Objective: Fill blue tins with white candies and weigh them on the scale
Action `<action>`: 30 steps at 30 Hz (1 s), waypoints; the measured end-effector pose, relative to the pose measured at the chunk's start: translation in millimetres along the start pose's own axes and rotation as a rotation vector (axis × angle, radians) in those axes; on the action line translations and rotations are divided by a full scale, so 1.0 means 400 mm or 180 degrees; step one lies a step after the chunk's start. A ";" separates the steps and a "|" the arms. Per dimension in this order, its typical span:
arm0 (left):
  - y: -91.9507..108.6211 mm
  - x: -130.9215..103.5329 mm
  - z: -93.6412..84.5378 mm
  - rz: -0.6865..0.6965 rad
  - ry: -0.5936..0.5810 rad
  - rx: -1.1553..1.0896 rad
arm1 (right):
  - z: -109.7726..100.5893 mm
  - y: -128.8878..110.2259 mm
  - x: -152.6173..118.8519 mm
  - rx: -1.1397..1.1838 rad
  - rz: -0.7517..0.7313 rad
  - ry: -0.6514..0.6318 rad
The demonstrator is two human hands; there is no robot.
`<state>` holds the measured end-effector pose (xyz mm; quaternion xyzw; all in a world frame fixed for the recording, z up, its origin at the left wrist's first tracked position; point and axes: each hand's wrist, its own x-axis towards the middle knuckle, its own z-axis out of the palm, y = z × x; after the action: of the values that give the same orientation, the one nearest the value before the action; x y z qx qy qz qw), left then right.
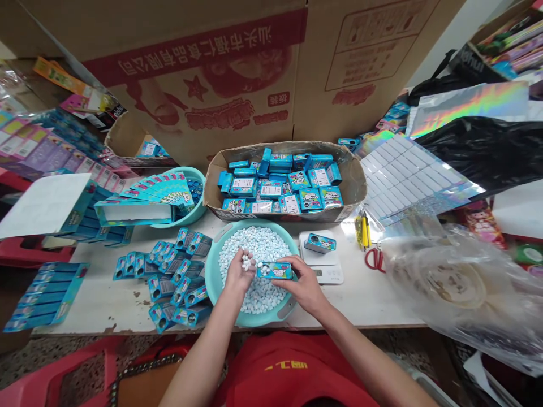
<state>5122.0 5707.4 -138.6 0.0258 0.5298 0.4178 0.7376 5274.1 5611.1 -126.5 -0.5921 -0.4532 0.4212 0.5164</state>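
Observation:
Over a turquoise basin (211, 265) full of small pale candies (258, 299), my right hand (306, 285) grips a small blue candy box (278, 271) between thumb and fingers. The box lies on its side, and white candies show at its left end. Close to that end, my left hand (240, 274) is curled around several white candies (247, 263). Right of the basin, a white scale (328, 275) carries another blue box (320, 243). To the left stands a cluster of blue boxes (180, 274) with round openings in their tops.
Behind the basin is a cardboard tray (284, 216) of blue boxes. Red scissors (375, 260) and a yellow cutter (363, 229) lie right of the scale, near clear plastic bags (458, 282). Flat box sheets (48, 297) lie at left; a large carton (314, 73) rises behind.

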 end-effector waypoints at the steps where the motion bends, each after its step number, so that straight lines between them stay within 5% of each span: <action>1: -0.012 0.006 -0.010 -0.0062 -0.0029 0.0015 | 0.003 0.002 0.002 0.0020 -0.0035 0.0015; 10: -0.020 -0.015 0.002 0.0436 0.0102 0.0160 | 0.018 0.018 0.017 0.0004 0.0032 -0.0001; 16: -0.037 0.001 -0.024 0.0012 0.0281 0.0320 | -0.002 -0.015 -0.024 0.0258 0.0106 -0.0217; 23: -0.030 -0.005 -0.044 -0.0345 -0.0053 0.0596 | -0.154 -0.002 -0.158 0.0091 0.0384 -0.0015; 27: -0.039 0.007 -0.046 -0.0392 -0.0058 0.0767 | -0.250 0.080 -0.233 -0.0189 0.0765 0.0577; 30: -0.059 0.015 -0.039 -0.0413 -0.0103 0.0688 | -0.267 0.159 -0.251 -0.0247 0.0938 0.0819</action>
<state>5124.0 5689.6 -161.2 0.0776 0.5603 0.3093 0.7644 5360.5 5485.4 -174.7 -0.7204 -0.3079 0.3953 0.4795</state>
